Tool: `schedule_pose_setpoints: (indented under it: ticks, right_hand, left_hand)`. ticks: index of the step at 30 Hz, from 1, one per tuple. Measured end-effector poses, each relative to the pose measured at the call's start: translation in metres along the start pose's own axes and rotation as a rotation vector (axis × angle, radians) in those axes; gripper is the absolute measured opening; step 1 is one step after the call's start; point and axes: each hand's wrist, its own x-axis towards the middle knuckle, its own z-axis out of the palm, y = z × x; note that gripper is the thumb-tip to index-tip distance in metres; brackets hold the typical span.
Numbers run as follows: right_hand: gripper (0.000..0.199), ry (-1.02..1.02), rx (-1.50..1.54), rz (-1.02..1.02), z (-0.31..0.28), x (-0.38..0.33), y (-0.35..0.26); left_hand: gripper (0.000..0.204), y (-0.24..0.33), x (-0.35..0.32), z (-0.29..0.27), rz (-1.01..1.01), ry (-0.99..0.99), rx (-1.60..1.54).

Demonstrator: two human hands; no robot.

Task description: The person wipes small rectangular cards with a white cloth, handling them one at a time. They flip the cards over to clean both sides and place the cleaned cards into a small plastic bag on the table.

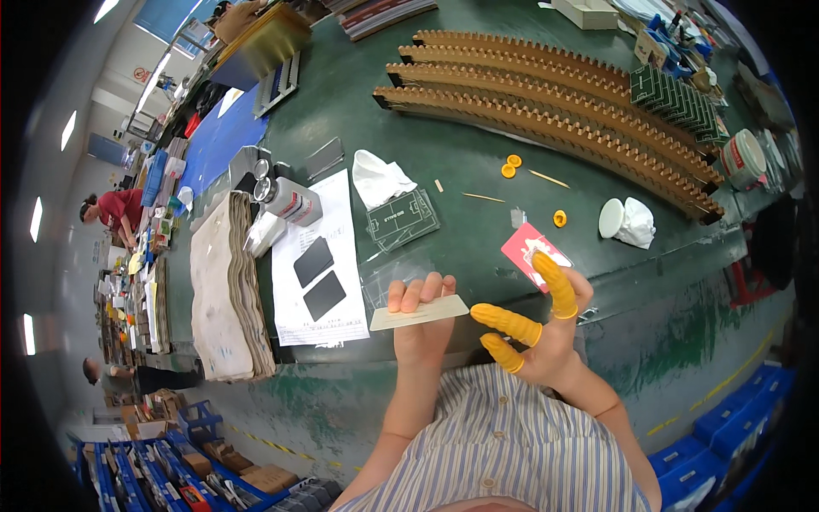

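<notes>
A thin, pale rectangular plate (422,315) is held almost edge-on above the table's near edge. My left hand (424,342) grips it, with fingertips curled over its far edge. My right hand (550,352) wears yellow finger cots on the thumb and two fingers. Those fingers are spread with nothing between them, and one tip is close to the plate's right end. Another cot-covered finger reaches over the pink card (522,249) with a white pattern. Whether it touches the card, I cannot tell. Clear plastic film (397,277) lies beyond my left hand.
Dark plates (324,295) lie on a printed sheet (348,320) beside a dispenser bottle (294,203). Green boards (401,220), a white cloth (375,177), wooden sticks (484,197) and spare finger cots (509,171) lie beyond. Long slotted wooden racks (529,94) span the far right; a cloth-topped tub (612,219) stands nearer.
</notes>
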Motion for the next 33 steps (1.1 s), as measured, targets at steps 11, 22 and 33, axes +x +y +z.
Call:
schedule_pose_setpoints:
  ticks: [11, 22, 33]
  right_hand:
    - [0.034, 0.004, 0.012, 0.061, -0.001, -0.001, 0.007]
    - [0.042, 0.1, -0.001, 0.146, -0.007, 0.0, 0.012]
    - [0.058, 0.302, -0.01, 0.073, -0.019, 0.002, 0.04]
  left_hand:
    - [0.019, 0.01, 0.014, 0.002, 0.081, 0.005, 0.152]
    - [0.014, 0.024, 0.033, 0.008, 0.165, -0.1, 0.125]
    - [0.01, 0.053, 0.021, 0.056, 0.953, -0.289, 1.975]
